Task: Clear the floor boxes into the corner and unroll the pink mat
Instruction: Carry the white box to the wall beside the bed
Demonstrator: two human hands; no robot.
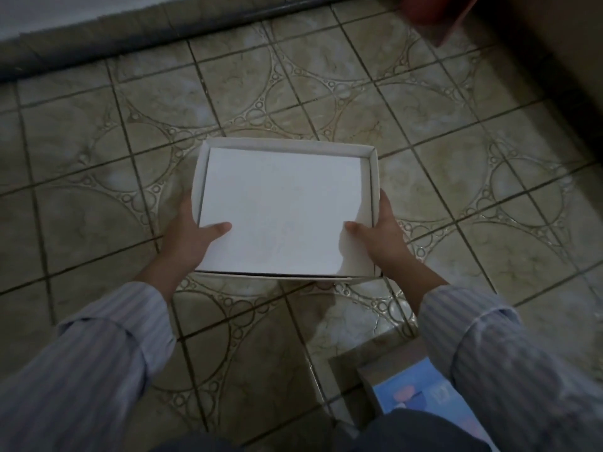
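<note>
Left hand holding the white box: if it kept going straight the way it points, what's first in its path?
Apart from the white box the left hand grips, only bare tiled floor, then probably the dark roll along the far edge. Depth is unclear, since the hand is above the floor.

both arms reach forward in striped sleeves, left hand (189,233) and right hand (380,231) gripping opposite sides of the white box (284,207), thumbs on top, fingers probably curled underneath, hidden from here

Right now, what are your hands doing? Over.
Left hand and right hand grip the white box by its sides, thumbs on top. Box held above the tiled floor. Blue box near the feet.
</note>
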